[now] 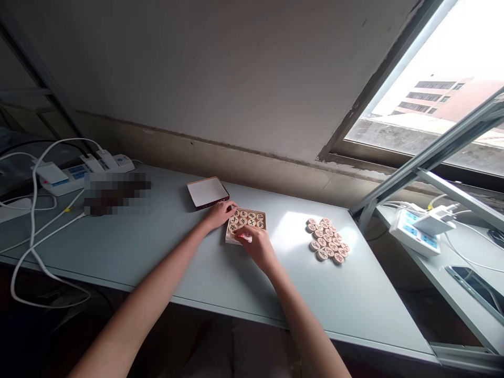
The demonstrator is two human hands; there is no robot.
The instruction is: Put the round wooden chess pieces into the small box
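Note:
A shallow open box (pixel 246 211) on the desk holds rows of round wooden Chinese chess pieces (pixel 243 221), marked with dark characters. At its upper left corner, my left hand (pixel 220 214) grips the side with fingers curled over the edge. My right hand (pixel 256 242) reaches into the lower part of the box, fingers closed and pointing down. A small red and white patch shows beneath those fingers; what they hold is mostly hidden. Behind my left hand lies the box lid (pixel 207 192), its white inside facing up.
Loose Chinese chess pieces with red characters (pixel 328 240) lie clustered on the desk (pixel 220 281) to the right. Power strips (pixel 88 170) with looping white cables stand at the left, near a pixelated dark object (pixel 117 194). A phone (pixel 476 286) rests on the right-hand shelf.

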